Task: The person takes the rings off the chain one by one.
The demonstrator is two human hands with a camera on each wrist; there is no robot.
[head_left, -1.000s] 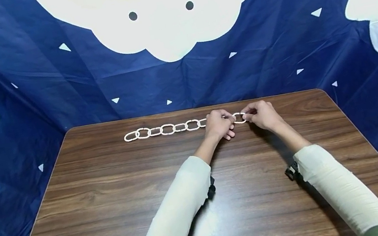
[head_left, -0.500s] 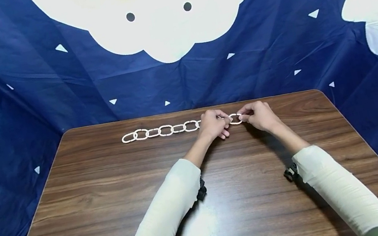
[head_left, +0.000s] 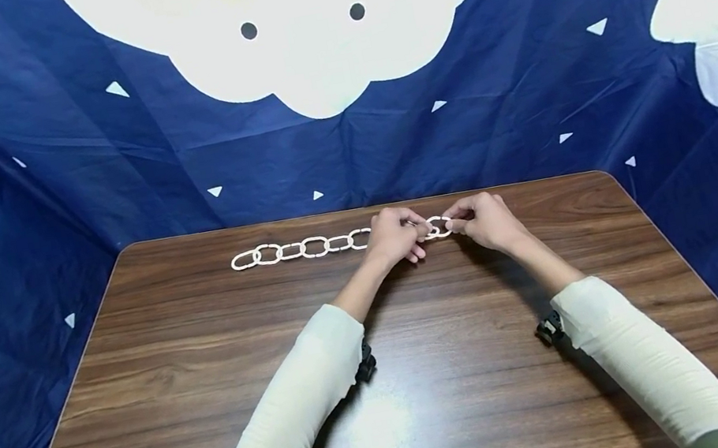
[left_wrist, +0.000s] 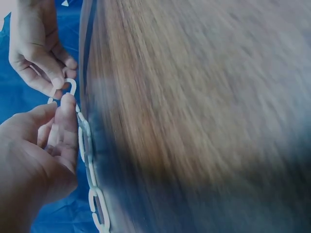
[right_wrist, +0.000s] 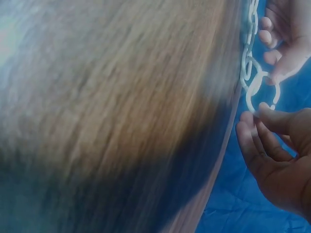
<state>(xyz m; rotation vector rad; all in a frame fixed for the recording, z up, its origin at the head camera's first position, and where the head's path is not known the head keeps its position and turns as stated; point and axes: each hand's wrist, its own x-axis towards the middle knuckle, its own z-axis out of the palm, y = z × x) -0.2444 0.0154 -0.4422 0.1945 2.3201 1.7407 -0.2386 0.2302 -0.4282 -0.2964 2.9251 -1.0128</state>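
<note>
"While the right hand (head_left: 484, 222) pinches the end link (right_wrist: 249, 101) of the white chain (head_left: 316, 255), what is the left hand (head_left: 393, 238) doing?"

"Gripping that same link, thumb against fingertip, on the side where the next link threads through."

"And which way does the chain run?"

"Sideways on the table (head_left: 347, 322), near the far edge and roughly parallel to it. Its long axis goes left to right."

"Leftmost link too?"

"Nearly; it slants slightly, its outer end nearer the person."
</note>
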